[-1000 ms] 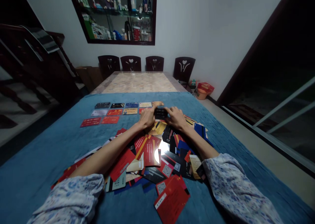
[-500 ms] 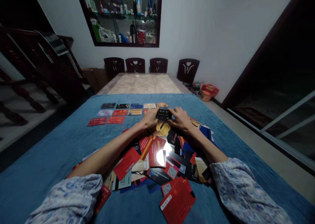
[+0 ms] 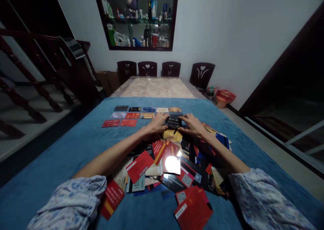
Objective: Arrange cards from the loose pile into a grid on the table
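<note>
My left hand [image 3: 159, 122] and my right hand [image 3: 191, 124] grip a black card [image 3: 173, 123] by its left and right edges, fingers closed on it. Light-coloured print shows on its face. Directly behind it lies another dark card [image 3: 176, 115], partly hidden by the held one. Below my hands spreads a loose pile of mixed cards, with a red card [image 3: 139, 166], a yellow card [image 3: 168, 134] and a glossy red card [image 3: 172, 155] catching a bright glare. Beyond my left hand, cards lie in rows, among them a blue card [image 3: 149, 109] and a red card [image 3: 110, 123].
A blue cloth [image 3: 83, 149] covers the near table; a marbled tabletop [image 3: 154, 87] extends behind it. Several dark chairs [image 3: 202, 74] stand at the far wall under a lit shelf cabinet [image 3: 141, 49]. Two overlapping red cards [image 3: 193, 209] lie at the near edge of the pile.
The view has swung left, so the scene sits further right. The black card has come slightly nearer with both hands still on it, and a dark card now shows behind it.
</note>
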Available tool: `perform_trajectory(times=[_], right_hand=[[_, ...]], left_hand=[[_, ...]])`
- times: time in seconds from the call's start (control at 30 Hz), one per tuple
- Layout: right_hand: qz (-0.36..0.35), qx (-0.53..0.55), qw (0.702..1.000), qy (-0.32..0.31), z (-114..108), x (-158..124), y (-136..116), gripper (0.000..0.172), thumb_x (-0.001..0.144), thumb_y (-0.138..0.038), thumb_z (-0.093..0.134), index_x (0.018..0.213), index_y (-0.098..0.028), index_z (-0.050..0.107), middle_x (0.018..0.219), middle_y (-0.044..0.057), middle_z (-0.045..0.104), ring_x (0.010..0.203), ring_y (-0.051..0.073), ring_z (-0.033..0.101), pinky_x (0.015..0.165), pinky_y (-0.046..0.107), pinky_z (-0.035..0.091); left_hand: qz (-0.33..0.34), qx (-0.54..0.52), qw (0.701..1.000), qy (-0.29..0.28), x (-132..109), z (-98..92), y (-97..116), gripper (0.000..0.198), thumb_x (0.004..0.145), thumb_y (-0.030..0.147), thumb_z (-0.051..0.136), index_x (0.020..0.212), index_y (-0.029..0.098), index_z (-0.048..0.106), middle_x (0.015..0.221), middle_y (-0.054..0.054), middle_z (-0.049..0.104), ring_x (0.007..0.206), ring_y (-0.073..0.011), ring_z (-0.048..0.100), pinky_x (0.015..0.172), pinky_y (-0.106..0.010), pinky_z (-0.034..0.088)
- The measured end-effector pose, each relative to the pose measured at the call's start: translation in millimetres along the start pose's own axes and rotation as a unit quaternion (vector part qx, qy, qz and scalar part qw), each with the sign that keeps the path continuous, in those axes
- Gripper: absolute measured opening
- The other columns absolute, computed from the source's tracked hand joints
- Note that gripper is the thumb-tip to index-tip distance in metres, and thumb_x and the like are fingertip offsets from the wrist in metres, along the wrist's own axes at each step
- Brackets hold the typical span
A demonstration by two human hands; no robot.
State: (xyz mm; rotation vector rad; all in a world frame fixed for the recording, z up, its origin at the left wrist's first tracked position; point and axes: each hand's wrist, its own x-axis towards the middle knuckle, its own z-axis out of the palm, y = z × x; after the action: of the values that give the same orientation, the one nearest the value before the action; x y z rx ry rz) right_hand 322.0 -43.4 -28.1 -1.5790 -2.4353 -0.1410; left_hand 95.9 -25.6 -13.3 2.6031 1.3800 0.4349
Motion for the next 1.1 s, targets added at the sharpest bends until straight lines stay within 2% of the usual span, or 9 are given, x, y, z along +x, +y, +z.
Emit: perform_trajectory(times=[0.23,0.53,0.77,1.1], right_hand=[[-0.021,0.003,0.999,-0.044,-13.1,10.3,-17.2,0.055,0.087,-0.046,0.066,0.137,-0.023,0.058,0.129,0.015,0.059,0.116,0.032,0.051,0.086,0.042,0.046],[-0.023,-0.015,0.995,-0.096,-26.3,23.8,-48.2,0.056,0.087,-0.046,0.066,0.137,-0.021,0.058,0.134,0.016,0.056,0.125,0.033,0.047,0.092,0.044,0.047],[-0.054,-0.027,0.992,-0.112,-26.7,40.8,-66.9,0.056,0.087,-0.049,0.066,0.133,-0.019,0.059,0.132,0.017,0.057,0.128,0.034,0.045,0.092,0.043,0.046],[-0.078,-0.026,0.991,-0.107,-24.8,62.0,-99.0,0.053,0.087,-0.051,0.066,0.129,-0.018,0.062,0.129,0.017,0.059,0.123,0.033,0.050,0.091,0.041,0.044]], left_hand=[[-0.001,0.029,0.999,-0.015,-9.9,-9.1,-11.1,0.049,0.078,0.021,0.065,0.127,0.019,0.060,0.128,-0.013,0.053,0.122,-0.0331,0.047,0.097,-0.048,0.042],[-0.015,0.072,0.996,-0.045,-26.0,-25.0,-23.9,0.045,0.079,0.023,0.065,0.124,0.019,0.059,0.131,-0.013,0.052,0.123,-0.0332,0.044,0.100,-0.051,0.040],[-0.035,0.075,0.995,-0.047,-38.4,-34.1,-41.9,0.051,0.079,0.018,0.065,0.129,0.022,0.057,0.131,-0.012,0.053,0.125,-0.0333,0.043,0.101,-0.053,0.040],[-0.048,0.086,0.994,-0.054,-56.7,-51.1,-70.1,0.050,0.079,0.013,0.062,0.129,0.022,0.059,0.131,-0.012,0.053,0.124,-0.0323,0.045,0.099,-0.049,0.041]])
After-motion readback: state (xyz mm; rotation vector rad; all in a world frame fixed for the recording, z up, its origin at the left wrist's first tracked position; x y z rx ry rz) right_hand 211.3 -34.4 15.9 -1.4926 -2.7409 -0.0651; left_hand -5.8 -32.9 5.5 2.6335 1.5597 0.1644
